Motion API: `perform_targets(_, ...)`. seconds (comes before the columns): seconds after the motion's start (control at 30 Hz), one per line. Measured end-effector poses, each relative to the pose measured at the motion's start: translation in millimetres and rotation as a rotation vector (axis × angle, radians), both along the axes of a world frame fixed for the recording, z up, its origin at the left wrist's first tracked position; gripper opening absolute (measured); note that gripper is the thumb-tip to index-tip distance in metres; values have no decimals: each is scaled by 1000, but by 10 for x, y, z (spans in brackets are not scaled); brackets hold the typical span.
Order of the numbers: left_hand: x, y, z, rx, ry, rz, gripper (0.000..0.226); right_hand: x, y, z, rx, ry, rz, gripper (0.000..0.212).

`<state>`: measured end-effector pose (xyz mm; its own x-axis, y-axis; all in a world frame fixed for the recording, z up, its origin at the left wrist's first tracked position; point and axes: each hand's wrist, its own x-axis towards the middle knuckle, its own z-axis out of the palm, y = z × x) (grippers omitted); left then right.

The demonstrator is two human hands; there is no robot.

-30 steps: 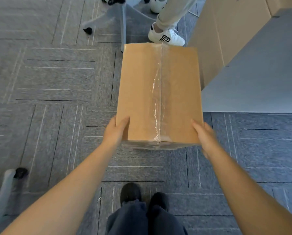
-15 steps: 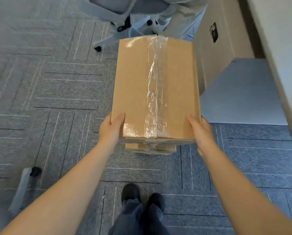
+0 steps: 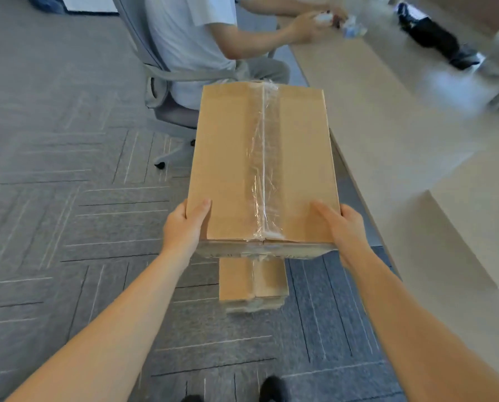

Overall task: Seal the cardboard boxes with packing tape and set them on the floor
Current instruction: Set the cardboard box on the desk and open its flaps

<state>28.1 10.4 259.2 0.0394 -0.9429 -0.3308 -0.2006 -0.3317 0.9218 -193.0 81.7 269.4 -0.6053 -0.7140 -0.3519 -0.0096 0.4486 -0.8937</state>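
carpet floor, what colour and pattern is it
Grey carpet tile floor with thin pale and dark parallel lines, seen in the head view.

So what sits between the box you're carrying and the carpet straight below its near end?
In the head view, a smaller taped box lies on the carpet under the near end of the carried box.

Grey patterned carpet point(image 3: 54, 198), pale wooden desk point(image 3: 401, 134), grey swivel chair point(image 3: 167, 111)

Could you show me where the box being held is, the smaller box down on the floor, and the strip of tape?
held cardboard box point(image 3: 225, 169): head view, left top flap.
floor cardboard box point(image 3: 236, 281): head view, left top panel.
packing tape point(image 3: 264, 158): head view, along the centre seam.
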Motion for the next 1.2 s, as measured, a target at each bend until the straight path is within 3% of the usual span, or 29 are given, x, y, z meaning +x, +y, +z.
perform_targets(0.13, 89, -69, 258, -44, 3, -150, 39, 179, 223, 253, -19, 18, -131, 44)
perform_targets(0.3, 62, -7, 515, -110, -5, -329, 40, 329, 683, 557, -73, 52, -292, 28)
perform_targets(0.5, -84, 330, 698, -119, 20, -521, 42, 447, 1358, 776, -94, 75, -486, 34)
perform_targets(1.2, -1038, 2701, 957, -106, 81, -1048, 41, 580, 4304, 950, -118, 92, -992, 32)
